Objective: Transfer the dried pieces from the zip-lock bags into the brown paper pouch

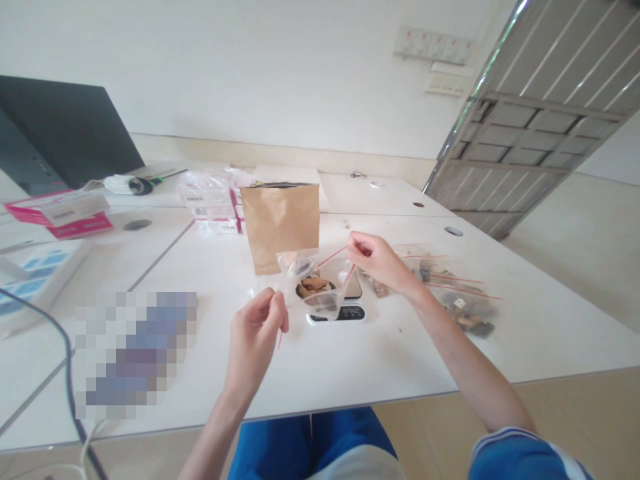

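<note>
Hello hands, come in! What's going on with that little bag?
Left hand, right hand pinch the zip bag open. Brown pieces inside. Bag over the scale.

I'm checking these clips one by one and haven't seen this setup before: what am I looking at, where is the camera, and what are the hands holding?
There is no machine here, only a person's two bare hands. The single picture comes from a camera worn on the head, looking forward and down over a white table. The left hand and right hand each pinch an end of the red-striped mouth of a small clear zip bag holding brown pieces, above a small digital scale. Behind stands a brown paper pouch. To the right lie more filled zip bags; to the left, pink boxes and a dark laptop.
</note>
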`<state>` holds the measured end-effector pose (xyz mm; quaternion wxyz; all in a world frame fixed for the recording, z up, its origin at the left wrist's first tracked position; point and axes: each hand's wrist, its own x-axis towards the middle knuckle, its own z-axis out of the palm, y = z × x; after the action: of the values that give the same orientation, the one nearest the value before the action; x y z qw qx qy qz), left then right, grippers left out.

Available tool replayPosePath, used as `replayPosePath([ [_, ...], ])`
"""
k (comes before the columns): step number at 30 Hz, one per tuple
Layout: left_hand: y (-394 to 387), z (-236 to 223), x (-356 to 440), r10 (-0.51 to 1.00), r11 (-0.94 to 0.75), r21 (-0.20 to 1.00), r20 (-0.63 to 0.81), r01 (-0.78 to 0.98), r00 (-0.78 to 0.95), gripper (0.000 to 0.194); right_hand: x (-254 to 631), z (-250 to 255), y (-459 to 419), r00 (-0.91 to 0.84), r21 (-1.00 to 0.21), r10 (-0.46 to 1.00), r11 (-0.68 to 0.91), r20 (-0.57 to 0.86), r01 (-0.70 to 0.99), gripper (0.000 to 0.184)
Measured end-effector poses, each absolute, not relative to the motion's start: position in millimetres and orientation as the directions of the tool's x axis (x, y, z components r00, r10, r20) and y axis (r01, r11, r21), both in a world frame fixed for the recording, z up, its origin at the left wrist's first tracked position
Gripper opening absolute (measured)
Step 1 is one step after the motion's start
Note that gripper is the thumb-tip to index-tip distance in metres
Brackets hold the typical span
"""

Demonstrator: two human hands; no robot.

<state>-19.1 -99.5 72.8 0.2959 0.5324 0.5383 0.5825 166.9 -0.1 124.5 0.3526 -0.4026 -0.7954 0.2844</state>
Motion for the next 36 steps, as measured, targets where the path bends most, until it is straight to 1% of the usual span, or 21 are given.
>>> replayPosePath([
  [2,-97,72,-25,0.914,-0.267,0.943,0.313,0.200,-0.258,0.041,169,125,3,-0.485,-0.778,0.818,0.511,0.309,0.366,0.023],
  [3,-94,71,-26,0.908,-0.284,0.948,0.315,0.146,-0.278,0.041,167,125,1,-0.519,-0.793,0.802,0.509,0.296,0.334,0.023],
  [4,-91,69,-27,0.896,-0.304,0.951,0.307,0.062,-0.319,0.042,164,126,-1,-0.547,-0.808,0.785,0.507,0.290,0.300,0.022],
  [6,-82,63,-27,0.869,-0.346,0.923,0.248,-0.167,-0.428,0.044,156,129,-7,-0.583,-0.833,0.752,0.508,0.306,0.217,0.023],
  [8,-73,54,-28,0.869,-0.334,0.854,0.115,-0.398,-0.482,0.040,147,132,-10,-0.600,-0.843,0.718,0.522,0.354,0.127,0.024],
  [10,-65,45,-27,0.906,-0.216,0.801,-0.048,-0.558,-0.420,0.028,140,136,-6,-0.613,-0.842,0.686,0.536,0.392,0.061,0.025],
  [12,-60,39,-24,0.947,-0.071,0.756,-0.154,-0.651,-0.281,0.019,135,140,3,-0.641,-0.846,0.661,0.532,0.390,0.035,0.023],
  [13,-59,37,-21,0.963,-0.030,0.728,-0.163,-0.685,-0.216,0.019,133,142,9,-0.658,-0.849,0.652,0.528,0.375,0.039,0.023],
  [15,-57,38,-15,0.987,-0.014,0.669,-0.110,-0.743,-0.118,0.025,129,146,21,-0.687,-0.845,0.644,0.528,0.336,0.082,0.022],
  [17,-55,41,-8,0.995,-0.034,0.632,-0.054,-0.775,-0.088,0.034,125,151,28,-0.724,-0.802,0.631,0.568,0.280,0.185,0.024],
  [18,-52,42,-5,0.995,-0.051,0.624,-0.038,-0.780,-0.095,0.037,124,153,29,-0.730,-0.744,0.637,0.608,0.249,0.276,0.024],
  [19,-49,42,-2,0.993,-0.067,0.623,-0.032,-0.780,-0.111,0.039,123,156,27,-0.718,-0.652,0.660,0.648,0.222,0.394,0.024],
  [20,-45,42,-1,0.991,-0.082,0.628,-0.032,-0.774,-0.132,0.039,123,159,22,-0.685,-0.527,0.700,0.668,0.204,0.525,0.022],
  [22,-37,38,2,0.985,-0.088,0.656,-0.056,-0.750,-0.164,0.038,124,165,9,-0.577,-0.271,0.792,0.611,0.201,0.744,0.014],
  [23,-33,36,2,0.983,-0.074,0.671,-0.076,-0.738,-0.168,0.038,125,168,2,-0.530,-0.187,0.821,0.567,0.213,0.802,0.008],
  [24,-30,34,3,0.980,-0.059,0.685,-0.098,-0.726,-0.172,0.039,126,170,-5,-0.510,-0.146,0.831,0.546,0.222,0.825,0.004],
  [26,-25,30,3,0.972,-0.055,0.708,-0.125,-0.704,-0.201,0.039,127,173,-14,-0.549,-0.159,0.811,0.580,0.201,0.799,0.009],
  [29,-21,29,3,0.956,-0.111,0.732,-0.105,-0.672,-0.272,0.043,125,171,-13,-0.710,-0.276,0.699,0.701,0.085,0.657,0.021],
  [31,-18,29,3,0.949,-0.154,0.736,-0.075,-0.659,-0.306,0.048,118,166,-6,-0.778,-0.336,0.628,0.737,0.021,0.587,0.025],
  [32,-16,29,2,0.946,-0.174,0.734,-0.059,-0.656,-0.318,0.050,114,163,-2,-0.797,-0.340,0.604,0.751,0.012,0.565,0.024],
  [36,-8,25,-4,0.926,-0.237,0.730,-0.029,-0.641,-0.376,0.050,95,148,16,-0.848,-0.290,0.529,0.808,-0.024,0.513,0.008],
])
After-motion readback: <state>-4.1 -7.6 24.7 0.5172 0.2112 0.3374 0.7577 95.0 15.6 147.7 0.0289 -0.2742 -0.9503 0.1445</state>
